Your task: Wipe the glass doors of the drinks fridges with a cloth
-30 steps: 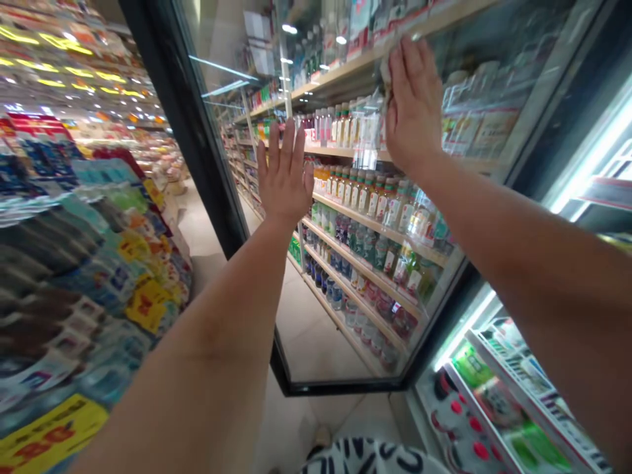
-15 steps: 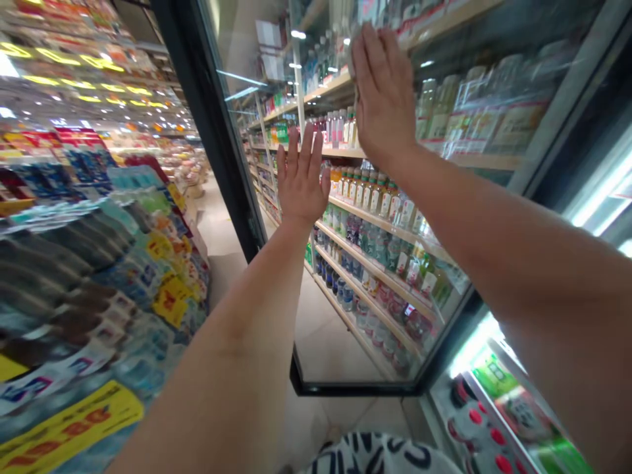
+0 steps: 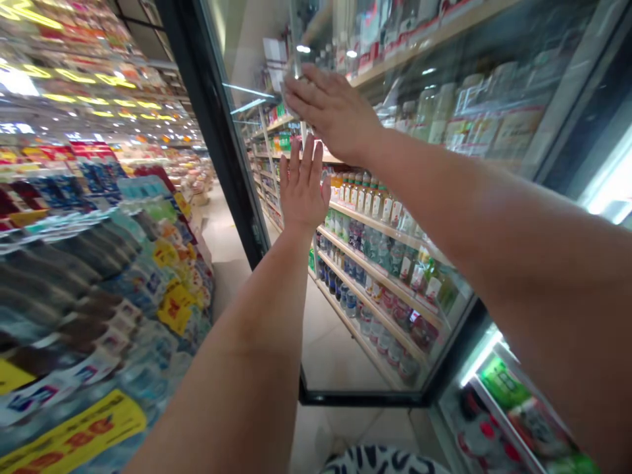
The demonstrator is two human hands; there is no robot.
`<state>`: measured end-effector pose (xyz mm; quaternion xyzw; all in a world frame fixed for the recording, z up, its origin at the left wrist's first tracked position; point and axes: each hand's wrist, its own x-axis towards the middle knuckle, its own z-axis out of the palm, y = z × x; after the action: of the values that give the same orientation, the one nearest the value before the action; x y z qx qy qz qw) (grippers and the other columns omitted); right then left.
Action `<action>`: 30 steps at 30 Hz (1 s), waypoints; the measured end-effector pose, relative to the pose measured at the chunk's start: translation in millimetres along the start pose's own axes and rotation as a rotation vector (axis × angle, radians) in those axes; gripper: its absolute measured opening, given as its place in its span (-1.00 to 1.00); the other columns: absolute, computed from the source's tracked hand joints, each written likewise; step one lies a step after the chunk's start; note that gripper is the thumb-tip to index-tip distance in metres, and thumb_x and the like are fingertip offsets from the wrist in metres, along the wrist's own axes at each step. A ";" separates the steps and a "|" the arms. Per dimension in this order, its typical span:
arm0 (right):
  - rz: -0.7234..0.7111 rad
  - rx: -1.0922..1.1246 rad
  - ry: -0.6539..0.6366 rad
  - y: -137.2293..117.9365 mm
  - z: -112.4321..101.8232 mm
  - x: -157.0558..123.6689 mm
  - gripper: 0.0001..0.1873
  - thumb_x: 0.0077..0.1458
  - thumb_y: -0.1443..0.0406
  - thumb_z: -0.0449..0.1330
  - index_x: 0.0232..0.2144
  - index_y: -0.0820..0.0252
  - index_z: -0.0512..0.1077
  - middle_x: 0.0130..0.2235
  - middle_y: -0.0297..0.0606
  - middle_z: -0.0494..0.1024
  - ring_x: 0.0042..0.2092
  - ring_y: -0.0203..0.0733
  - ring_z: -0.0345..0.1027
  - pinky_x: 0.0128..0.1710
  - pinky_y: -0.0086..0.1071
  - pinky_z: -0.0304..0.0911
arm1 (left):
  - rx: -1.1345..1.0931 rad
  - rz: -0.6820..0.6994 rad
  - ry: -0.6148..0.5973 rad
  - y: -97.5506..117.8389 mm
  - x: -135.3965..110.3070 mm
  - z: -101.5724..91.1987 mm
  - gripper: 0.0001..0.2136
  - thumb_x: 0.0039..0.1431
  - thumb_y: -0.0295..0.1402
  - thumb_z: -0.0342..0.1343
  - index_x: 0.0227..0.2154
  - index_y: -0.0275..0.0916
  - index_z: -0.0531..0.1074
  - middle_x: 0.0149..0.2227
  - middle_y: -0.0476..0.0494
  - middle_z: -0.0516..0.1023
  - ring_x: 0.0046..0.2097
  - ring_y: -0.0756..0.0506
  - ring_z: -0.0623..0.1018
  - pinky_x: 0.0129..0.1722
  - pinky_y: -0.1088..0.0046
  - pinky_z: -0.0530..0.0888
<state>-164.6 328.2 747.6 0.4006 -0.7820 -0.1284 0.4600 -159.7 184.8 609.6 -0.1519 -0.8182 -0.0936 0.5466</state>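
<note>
A glass fridge door (image 3: pixel 340 342) in a black frame (image 3: pixel 217 151) stands swung open in front of me. My left hand (image 3: pixel 302 187) is open, fingers up and together, palm flat against the glass near the frame's left edge. My right hand (image 3: pixel 330 108) lies flat on the glass just above it, fingers pointing left. A bit of pale cloth (image 3: pixel 289 80) shows under its fingertips, pressed against the pane. Rows of drink bottles (image 3: pixel 385 257) on shelves show in the glass.
Shelves of packaged goods (image 3: pixel 89 283) with yellow tags fill the left side of the aisle. The lit fridge interior (image 3: pixel 498 388) with cans and bottles is at the lower right. Pale floor (image 3: pixel 222 243) runs away down the aisle. Patterned clothing (image 3: pixel 380 457) shows at the bottom.
My right hand has slid left and slightly down across the glass, turning from fingers-up to fingers-left. My left hand stayed flat on the glass.
</note>
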 end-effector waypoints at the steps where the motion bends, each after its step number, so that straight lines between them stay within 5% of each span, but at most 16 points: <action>1: -0.028 -0.013 -0.013 4.5 -0.8 -1.5 -0.44 0.52 0.29 -0.18 0.48 0.07 -0.06 0.51 -0.48 -0.12 0.53 -0.03 -0.30 0.53 0.15 -0.21 | 0.005 0.001 0.002 -0.3 0.0 0.3 -0.38 0.42 -0.25 -0.12 0.48 -0.30 0.07 0.52 -0.11 -0.05 0.55 -0.18 -0.20 0.53 0.12 -0.31; 7: 0.212 -0.006 0.179 15.8 10.0 -29.1 -0.39 0.46 0.37 -0.22 0.49 0.17 -0.06 0.52 -0.38 -0.14 0.54 0.02 -0.32 0.54 0.10 -0.24 | -0.003 0.030 0.044 -2.9 -0.1 3.2 -0.40 0.45 -0.24 -0.14 0.47 -0.30 0.08 0.52 -0.13 -0.03 0.55 -0.17 -0.18 0.54 0.10 -0.28; 12: 0.038 0.018 0.163 29.3 20.4 -47.4 -0.38 0.41 0.39 -0.10 0.46 0.05 0.08 0.49 -0.43 0.01 0.52 -0.06 -0.18 0.54 0.05 -0.13 | 0.033 0.049 0.104 -8.6 0.7 11.8 -0.41 0.45 -0.21 -0.15 0.45 -0.33 0.13 0.50 -0.22 0.03 0.54 -0.21 -0.12 0.53 0.05 -0.20; 17: 0.192 0.022 0.350 31.8 36.2 -77.8 -0.38 0.40 0.40 -0.12 0.45 0.23 0.12 0.48 -0.29 0.04 0.51 0.10 -0.16 0.50 0.12 -0.06 | 0.088 0.098 0.160 -13.4 -1.1 15.6 -0.43 0.48 -0.20 -0.16 0.43 -0.33 0.18 0.48 -0.27 0.07 0.53 -0.23 -0.05 0.52 0.05 -0.15; 20: 0.080 0.033 0.332 23.3 52.1 -95.0 -0.36 0.36 0.41 -0.06 0.44 0.08 0.16 0.46 -0.40 0.10 0.50 -0.05 -0.10 0.50 0.02 0.00 | 0.093 0.116 0.194 -15.7 -0.7 16.3 -0.43 0.47 -0.20 -0.15 0.44 -0.32 0.18 0.48 -0.27 0.09 0.53 -0.23 -0.04 0.52 0.06 -0.13; 23: 0.025 0.071 0.316 29.1 52.6 -92.7 -0.35 0.35 0.41 -0.03 0.43 -0.04 0.15 0.45 -0.46 0.12 0.50 -0.11 -0.06 0.51 0.03 -0.03 | 0.088 0.125 0.218 -17.8 0.4 18.9 -0.44 0.47 -0.22 -0.14 0.44 -0.32 0.17 0.47 -0.29 0.11 0.53 -0.24 -0.04 0.52 0.03 -0.10; 30: 0.379 0.127 0.485 45.4 36.4 -65.6 -0.38 0.40 0.39 -0.13 0.44 0.03 0.14 0.47 -0.42 0.06 0.52 -0.01 -0.15 0.53 0.11 -0.11 | 0.128 0.143 0.246 -16.3 3.2 8.1 -0.47 0.44 -0.18 -0.12 0.36 -0.28 0.32 0.38 -0.36 0.30 0.46 -0.35 0.20 0.43 -0.07 0.13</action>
<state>-200.8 400.3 713.2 0.2943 -0.7168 0.1079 0.6228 -173.6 172.6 609.6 -0.1623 -0.7364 -0.0200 0.6565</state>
